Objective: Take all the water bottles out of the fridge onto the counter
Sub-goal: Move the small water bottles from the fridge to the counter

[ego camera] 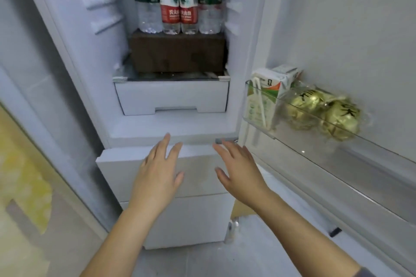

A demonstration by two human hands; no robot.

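Several clear water bottles stand in a row inside the open fridge (pixel 74 36), on top of a dark brown box (pixel 177 51). A green-label bottle (pixel 147 4) is at the left, two red-label bottles (pixel 170 7) (pixel 188 7) are in the middle, and another green-label bottle (pixel 209 4) is at the right. My left hand (pixel 158 173) and my right hand (pixel 239 167) are both held out well below the bottles, in front of the lower drawer fronts. Each has its fingers spread and holds nothing.
A white drawer (pixel 171 100) sits under the glass shelf. The open door at the right has a clear shelf (pixel 315 117) holding a drink carton (pixel 263 94) and gold-wrapped round items (pixel 324 110). The floor (pixel 202 263) lies below; a yellowish panel (pixel 24 182) is at the left.
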